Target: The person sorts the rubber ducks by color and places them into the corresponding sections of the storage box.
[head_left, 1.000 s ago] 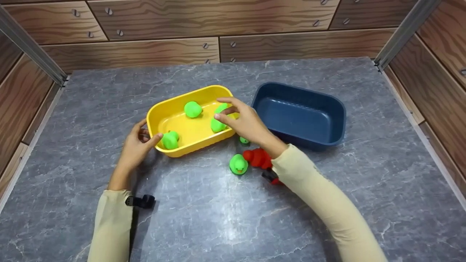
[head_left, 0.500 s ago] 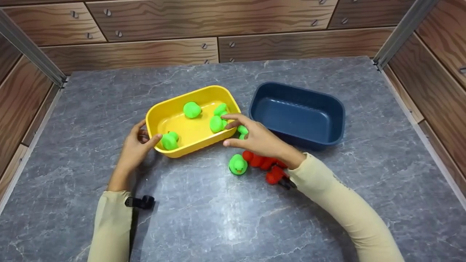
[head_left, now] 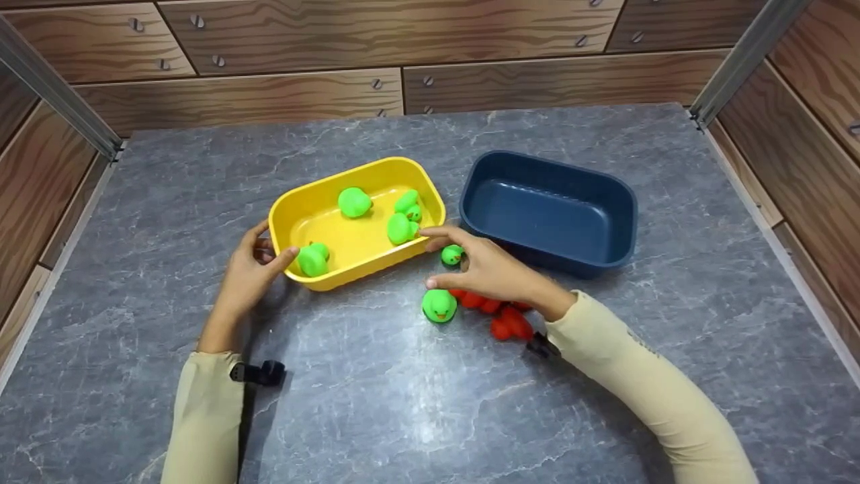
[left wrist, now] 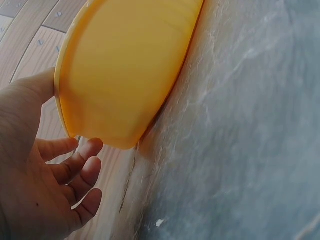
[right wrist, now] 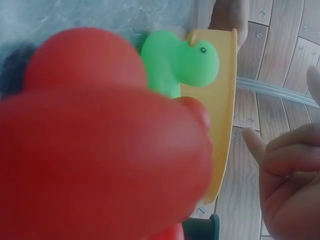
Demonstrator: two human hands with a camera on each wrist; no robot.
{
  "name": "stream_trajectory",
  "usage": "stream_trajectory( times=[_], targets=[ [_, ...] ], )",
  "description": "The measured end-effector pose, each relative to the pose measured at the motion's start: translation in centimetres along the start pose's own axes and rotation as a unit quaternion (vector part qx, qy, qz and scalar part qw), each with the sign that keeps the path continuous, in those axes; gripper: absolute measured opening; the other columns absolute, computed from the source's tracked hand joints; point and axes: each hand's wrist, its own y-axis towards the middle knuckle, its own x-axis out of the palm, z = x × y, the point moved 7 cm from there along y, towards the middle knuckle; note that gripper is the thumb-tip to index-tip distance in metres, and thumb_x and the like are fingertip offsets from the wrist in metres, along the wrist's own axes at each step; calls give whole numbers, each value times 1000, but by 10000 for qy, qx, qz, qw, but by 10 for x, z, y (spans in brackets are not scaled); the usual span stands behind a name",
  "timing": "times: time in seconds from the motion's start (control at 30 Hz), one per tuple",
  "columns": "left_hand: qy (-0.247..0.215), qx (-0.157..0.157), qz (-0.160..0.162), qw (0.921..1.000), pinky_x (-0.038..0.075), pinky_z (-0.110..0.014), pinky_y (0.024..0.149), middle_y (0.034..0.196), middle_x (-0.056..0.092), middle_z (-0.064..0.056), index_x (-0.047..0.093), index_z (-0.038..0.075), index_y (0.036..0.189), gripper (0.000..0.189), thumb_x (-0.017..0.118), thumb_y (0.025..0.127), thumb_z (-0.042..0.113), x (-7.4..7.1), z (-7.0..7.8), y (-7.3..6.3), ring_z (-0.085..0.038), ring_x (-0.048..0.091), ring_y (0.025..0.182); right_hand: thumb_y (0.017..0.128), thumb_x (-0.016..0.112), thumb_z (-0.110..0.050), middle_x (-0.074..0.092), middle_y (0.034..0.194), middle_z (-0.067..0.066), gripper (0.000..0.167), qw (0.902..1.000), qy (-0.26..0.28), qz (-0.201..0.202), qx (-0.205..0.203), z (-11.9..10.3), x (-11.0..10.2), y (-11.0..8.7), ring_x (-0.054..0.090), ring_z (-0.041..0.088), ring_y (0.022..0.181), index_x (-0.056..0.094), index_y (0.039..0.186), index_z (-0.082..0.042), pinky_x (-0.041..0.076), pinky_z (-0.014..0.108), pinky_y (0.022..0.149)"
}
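Observation:
At the left end of the yellow bin (head_left: 322, 281), my left hand (head_left: 245, 279) grips the rim, thumb on the near side and fingers around the outer wall. Several green rubber ducks, one of them a duck (head_left: 354, 202) near the back wall, lie inside the bin. My right hand (head_left: 497, 272) hovers with thumb and forefinger apart and nothing held. Between them, seen from above, shows a small green duck (head_left: 452, 255) on the table. Another green duck (head_left: 439, 306) stands just in front of the thumb. Red rubber ducks (head_left: 509, 324) lie under and beside the wrist, partly hidden.
A dark blue bin (head_left: 551, 215) stands right of the yellow one, with no ducks visible in it. Both rest on a grey marbled table (head_left: 376, 403). Wood-patterned panels (head_left: 282, 33) enclose the back and sides. Red ducks fill much of the right wrist view.
My right hand has moved out from over the yellow bin, toward me and slightly right, to above the loose ducks. The left hand keeps its grip on the bin.

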Motion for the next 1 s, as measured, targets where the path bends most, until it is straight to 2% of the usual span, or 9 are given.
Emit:
stream_trajectory(
  times=[0.1, 0.2, 0.27, 0.37, 0.43, 0.53, 0.77, 1.0],
  targets=[
    [14, -19, -1, 10000, 41, -15, 70, 111, 52, -15, 32, 4, 148, 73, 66, 90, 30, 0, 0, 0, -14, 46, 89, 84, 74, -35, 57, 133, 8, 71, 9999, -128, -67, 36, 2, 1, -1, 52, 29, 72, 41, 145, -22, 45, 29, 70],
    [11, -31, -13, 10000, 41, -15, 70, 112, 52, -16, 31, 3, 149, 73, 66, 90, 30, 0, 0, 0, -14, 46, 90, 83, 74, -37, 57, 135, 8, 70, 9996, -216, -175, 112, 5, 2, -2, 53, 28, 71, 41, 144, -25, 46, 30, 71],
    [10, -35, -30, 10000, 41, -15, 70, 113, 52, -16, 31, 3, 149, 74, 66, 90, 31, 0, -1, 1, -15, 45, 91, 83, 74, -39, 56, 136, 7, 71, 9991, -280, -282, 171, 7, 4, -2, 56, 28, 75, 41, 144, -27, 48, 32, 75],
    [-4, -28, -47, 10000, 41, -14, 70, 113, 51, -16, 30, 3, 149, 75, 66, 90, 32, 0, -1, 1, -15, 45, 91, 83, 74, -39, 53, 139, 8, 72, 9982, -305, -483, 184, 8, 8, -2, 59, 30, 95, 40, 145, -27, 48, 39, 87],
    [-15, -32, -51, 10000, 41, -14, 70, 113, 50, -16, 30, 3, 149, 75, 66, 90, 32, 0, -1, 1, -15, 45, 91, 84, 74, -36, 53, 140, 10, 72, 9976, -333, -588, 158, 9, 11, -2, 57, 31, 110, 39, 145, -24, 46, 44, 95],
    [-59, -35, -47, 10000, 41, -14, 70, 113, 51, -15, 30, 3, 149, 74, 66, 90, 30, 1, -1, 1, -14, 45, 91, 84, 75, -32, 52, 140, 12, 72, 9966, -424, -689, 135, 10, 14, -1, 51, 31, 124, 40, 145, -21, 42, 49, 102],
    [-81, -36, -31, 10000, 41, -14, 71, 112, 51, -15, 31, 4, 149, 73, 66, 90, 30, 1, 0, 0, -14, 45, 90, 82, 77, -34, 53, 141, 10, 71, 9930, -646, -955, 247, 16, 19, -2, 48, 27, 131, 43, 143, -22, 40, 47, 106],
    [-49, -5, 19, 10000, 40, -14, 72, 110, 51, -14, 32, 4, 148, 73, 66, 90, 29, 1, -1, 0, -14, 45, 89, 81, 77, -36, 55, 139, 8, 69, 9876, -1064, -1122, 269, 17, 22, -1, 49, 24, 131, 45, 141, -24, 39, 46, 107]
  ],
)
